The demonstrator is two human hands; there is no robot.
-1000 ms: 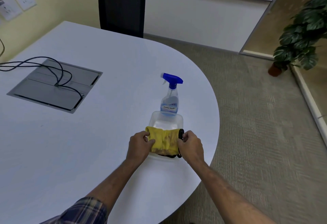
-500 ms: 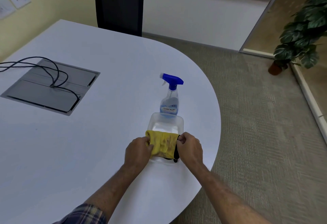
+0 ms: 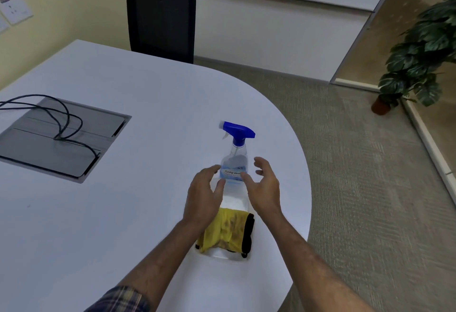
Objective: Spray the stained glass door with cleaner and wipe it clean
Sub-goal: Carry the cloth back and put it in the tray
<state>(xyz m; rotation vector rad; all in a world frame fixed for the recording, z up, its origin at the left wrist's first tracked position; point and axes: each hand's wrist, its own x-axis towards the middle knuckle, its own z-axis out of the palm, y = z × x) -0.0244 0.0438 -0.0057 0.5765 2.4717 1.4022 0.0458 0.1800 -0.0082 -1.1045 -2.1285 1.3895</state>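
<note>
A clear spray bottle (image 3: 235, 161) with a blue trigger head stands upright on the white table (image 3: 138, 188). Just in front of it lies a clear plastic tray (image 3: 234, 202) with a yellow, stained cloth (image 3: 227, 231) folded in its near half. My left hand (image 3: 204, 199) hovers over the tray's left side, fingers apart, close to the bottle's base. My right hand (image 3: 262, 186) is open beside the bottle's right side, fingers spread, holding nothing. A glass partition (image 3: 385, 23) with a metal frame stands at the far right.
A black chair (image 3: 161, 15) stands behind the table. A grey cable hatch (image 3: 44, 139) with black cords is set in the table at left. A potted plant (image 3: 419, 55) stands on the carpet by the glass. The table's rounded edge is just right of the tray.
Both hands have let go of the yellow cloth, which now lies in the tray, and have moved forward to either side of the spray bottle.
</note>
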